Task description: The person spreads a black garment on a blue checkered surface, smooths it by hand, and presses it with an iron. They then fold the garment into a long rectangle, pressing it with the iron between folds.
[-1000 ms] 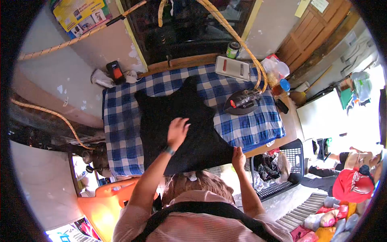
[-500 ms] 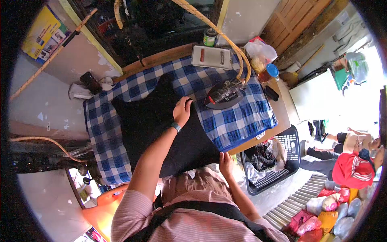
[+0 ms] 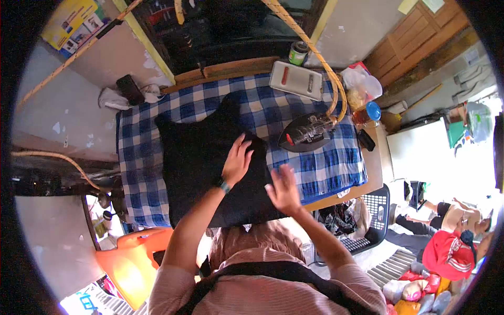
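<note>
Black garment (image 3: 202,157) lies flat, matte and soft-looking, on the blue-and-white checked cloth (image 3: 140,168), its lower right corner no longer drawn out by the right hand (image 3: 285,191), which now sits further in, blurred, fingers spread and gripping nothing. The left hand (image 3: 237,164), bunched half a second ago, reaches palm-down over the fabric, fingers extended, loosely parted, holding nothing.

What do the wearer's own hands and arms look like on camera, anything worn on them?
Both the left hand and right hand are ungloved. The left wrist carries a dark, teal-tinged band, perhaps a watch; none shows on the right. Short, pale pinkish sleeves with fine stripes leave the forearms bare.
</note>
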`<control>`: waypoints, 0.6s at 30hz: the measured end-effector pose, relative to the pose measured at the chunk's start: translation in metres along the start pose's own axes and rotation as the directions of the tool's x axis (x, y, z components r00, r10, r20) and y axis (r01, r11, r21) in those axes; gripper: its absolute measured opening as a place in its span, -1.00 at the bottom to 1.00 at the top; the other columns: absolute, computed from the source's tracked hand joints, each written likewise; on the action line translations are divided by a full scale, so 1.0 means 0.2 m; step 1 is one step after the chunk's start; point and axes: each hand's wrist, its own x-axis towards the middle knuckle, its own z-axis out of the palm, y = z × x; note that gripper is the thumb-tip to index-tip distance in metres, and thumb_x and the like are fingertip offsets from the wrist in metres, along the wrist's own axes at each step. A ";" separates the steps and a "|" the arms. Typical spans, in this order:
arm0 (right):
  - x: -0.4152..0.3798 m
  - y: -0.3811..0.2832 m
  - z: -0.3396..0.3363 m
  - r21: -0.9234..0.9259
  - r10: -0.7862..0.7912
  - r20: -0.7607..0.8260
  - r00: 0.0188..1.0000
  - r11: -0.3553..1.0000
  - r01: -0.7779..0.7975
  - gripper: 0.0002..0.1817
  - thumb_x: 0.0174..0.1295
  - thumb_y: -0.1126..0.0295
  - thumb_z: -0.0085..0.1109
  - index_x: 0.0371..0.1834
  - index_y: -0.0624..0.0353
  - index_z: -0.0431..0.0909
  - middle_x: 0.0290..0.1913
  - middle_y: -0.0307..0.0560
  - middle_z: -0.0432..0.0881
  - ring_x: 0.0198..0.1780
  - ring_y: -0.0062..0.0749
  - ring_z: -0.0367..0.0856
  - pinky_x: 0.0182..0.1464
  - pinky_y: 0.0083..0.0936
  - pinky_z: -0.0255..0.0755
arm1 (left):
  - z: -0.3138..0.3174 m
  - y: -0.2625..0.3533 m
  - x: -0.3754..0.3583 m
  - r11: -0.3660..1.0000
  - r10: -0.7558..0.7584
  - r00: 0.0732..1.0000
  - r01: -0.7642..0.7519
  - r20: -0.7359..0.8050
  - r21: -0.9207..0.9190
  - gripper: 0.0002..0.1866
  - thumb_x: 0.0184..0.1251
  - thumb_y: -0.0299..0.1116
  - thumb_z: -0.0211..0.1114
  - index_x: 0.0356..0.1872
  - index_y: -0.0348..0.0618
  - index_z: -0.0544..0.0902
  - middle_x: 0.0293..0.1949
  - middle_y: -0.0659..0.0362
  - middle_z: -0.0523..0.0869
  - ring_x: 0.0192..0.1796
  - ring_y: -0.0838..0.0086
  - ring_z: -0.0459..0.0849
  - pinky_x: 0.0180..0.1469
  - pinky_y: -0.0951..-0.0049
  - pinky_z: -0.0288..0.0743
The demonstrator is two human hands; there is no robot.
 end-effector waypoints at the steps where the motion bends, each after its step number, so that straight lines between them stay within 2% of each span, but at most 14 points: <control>1: 0.11 0.06 -0.13 -0.120 -0.045 -0.021 0.999 0.992 0.042 -0.34 0.16 0.19 0.15 0.29 0.33 0.29 0.36 0.28 0.22 0.48 0.17 -0.05 0.47 0.02 -0.23 | -0.09 0.04 -0.10 0.998 0.036 0.999 -0.034 -0.028 0.049 -0.67 0.29 -0.47 0.18 0.08 -0.21 0.46 0.25 -0.08 0.38 0.23 0.01 0.43 0.24 0.14 0.37; 2: 0.25 0.13 -0.28 -0.272 -0.101 -0.028 0.995 0.958 0.090 -0.30 0.10 0.19 0.20 0.32 0.24 0.28 0.36 0.22 0.21 0.47 0.15 -0.05 0.46 0.05 -0.21 | -0.09 0.01 -0.23 0.989 0.122 0.992 -0.117 -0.040 0.095 -0.66 0.26 -0.50 0.17 0.08 -0.19 0.49 0.28 -0.07 0.37 0.31 0.07 0.37 0.32 0.09 0.27; 3: 0.39 0.17 -0.44 -0.314 -0.137 -0.073 0.988 0.943 0.108 -0.32 0.09 0.18 0.18 0.33 0.07 0.30 0.36 0.19 0.21 0.42 0.25 0.01 0.45 0.11 -0.16 | -0.11 0.04 -0.36 0.972 0.155 0.988 -0.155 0.011 0.176 -0.64 0.25 -0.48 0.15 0.10 -0.13 0.50 0.31 -0.02 0.37 0.40 0.15 0.28 0.42 0.04 0.09; 4: 0.57 0.17 -0.65 -0.435 -0.158 0.040 0.987 0.886 0.159 -0.24 0.03 0.11 0.25 0.36 -0.01 0.27 0.33 0.17 0.20 0.40 0.19 0.05 0.43 0.11 -0.11 | -0.11 0.05 -0.47 0.981 0.147 0.971 -0.168 0.188 0.100 -0.62 0.27 -0.42 0.13 0.13 -0.09 0.50 0.34 0.03 0.34 0.45 0.22 0.20 0.47 0.03 -0.06; 5: 0.71 0.28 -0.73 -0.436 -0.244 0.137 0.960 0.855 0.280 -0.26 -0.06 0.03 0.31 0.24 0.03 0.39 0.20 0.14 0.39 0.32 0.04 0.25 0.35 0.02 0.09 | -0.11 0.08 -0.55 0.970 0.205 0.938 -0.234 0.281 0.071 -0.61 0.32 -0.34 0.11 0.18 -0.07 0.47 0.36 0.09 0.32 0.46 0.26 0.18 0.47 0.02 -0.09; 6: 0.83 0.43 -0.75 -0.372 -0.195 0.368 0.909 0.865 0.336 -0.30 -0.11 -0.01 0.34 0.14 0.04 0.46 0.10 0.09 0.48 0.25 -0.04 0.34 0.29 -0.05 0.18 | -0.08 0.10 -0.61 0.942 0.262 0.903 -0.315 0.340 0.112 -0.56 0.36 -0.23 0.09 0.24 -0.04 0.43 0.40 0.10 0.27 0.47 0.27 0.14 0.48 0.01 -0.12; 7: 0.92 0.55 -0.75 -0.298 -0.145 0.578 0.803 0.878 0.374 -0.34 -0.15 -0.04 0.36 0.04 0.06 0.53 0.00 0.04 0.57 0.18 -0.11 0.44 0.23 -0.12 0.26 | -0.07 0.14 -0.65 0.934 0.251 0.893 -0.325 0.374 0.150 -0.51 0.36 -0.16 0.09 0.29 -0.03 0.38 0.41 0.11 0.25 0.48 0.28 0.13 0.48 0.01 -0.13; 8: 0.99 0.59 -0.77 -0.188 -0.354 0.513 0.782 0.843 0.504 -0.43 -0.20 -0.07 0.39 -0.18 0.08 0.61 -0.22 -0.04 0.65 -0.05 -0.12 0.59 0.06 -0.21 0.41 | -0.06 0.19 -0.65 0.923 0.239 0.882 -0.336 0.407 0.187 -0.45 0.37 -0.08 0.09 0.33 -0.01 0.34 0.42 0.11 0.23 0.48 0.29 0.11 0.48 0.00 -0.14; 11: 1.10 0.58 -0.77 -0.158 -0.334 0.637 0.694 0.825 0.542 -0.43 -0.21 -0.09 0.40 -0.24 0.13 0.63 -0.29 0.01 0.67 -0.19 -0.05 0.64 -0.08 -0.21 0.49 | -0.07 0.25 -0.61 0.945 0.155 0.836 -0.280 0.527 0.167 -0.35 0.37 0.08 0.03 0.40 0.02 0.23 0.42 0.09 0.22 0.48 0.31 0.11 0.49 0.00 -0.23; 13: 1.09 0.61 -0.71 -0.121 -0.181 0.666 0.724 0.931 0.344 -0.46 -0.17 -0.06 0.35 -0.28 0.18 0.62 -0.44 0.02 0.68 -0.35 -0.08 0.67 -0.19 -0.23 0.54 | -0.07 0.20 -0.59 0.974 0.143 0.864 -0.210 0.482 0.088 -0.34 0.35 0.05 0.08 0.40 0.01 0.24 0.42 0.09 0.23 0.49 0.31 0.10 0.49 0.02 -0.21; 14: 1.09 0.62 -0.69 -0.122 -0.185 0.663 0.726 0.930 0.348 -0.46 -0.17 -0.06 0.35 -0.28 0.18 0.62 -0.44 0.02 0.68 -0.35 -0.08 0.67 -0.19 -0.23 0.54 | -0.07 0.17 -0.59 0.989 0.134 0.884 -0.147 0.448 -0.006 -0.34 0.34 0.02 0.12 0.40 0.00 0.25 0.42 0.09 0.24 0.49 0.30 0.10 0.49 0.03 -0.20; 16: 1.08 0.61 -0.67 -0.063 0.080 0.652 0.754 0.997 -0.051 -0.38 -0.17 0.01 0.37 -0.02 0.12 0.59 -0.39 0.07 0.69 -0.37 -0.11 0.68 -0.24 -0.30 0.54 | -0.15 0.07 -0.53 0.992 0.082 0.959 -0.105 0.271 0.074 -0.51 0.36 -0.15 0.15 0.26 -0.06 0.43 0.39 0.06 0.29 0.48 0.26 0.13 0.48 0.06 -0.14; 17: 1.07 0.58 -0.67 -0.045 0.269 0.692 0.670 0.942 -0.331 -0.42 -0.15 0.13 0.36 0.01 0.11 0.57 -0.46 -0.02 0.67 -0.49 -0.32 0.66 -0.37 -0.41 0.54 | -0.19 0.01 -0.47 0.991 0.040 0.982 -0.063 0.183 0.120 -0.55 0.36 -0.18 0.14 0.22 -0.08 0.45 0.36 0.04 0.32 0.46 0.22 0.16 0.47 0.05 -0.11; 18: 1.02 0.54 -0.64 -0.044 0.273 0.683 0.677 0.941 -0.335 -0.42 -0.15 0.13 0.36 0.01 0.11 0.57 -0.46 -0.02 0.67 -0.49 -0.32 0.66 -0.37 -0.41 0.54 | -0.24 -0.05 -0.41 0.987 0.004 0.996 -0.018 0.090 0.159 -0.59 0.37 -0.22 0.13 0.19 -0.10 0.47 0.33 0.02 0.35 0.44 0.18 0.18 0.46 0.04 -0.07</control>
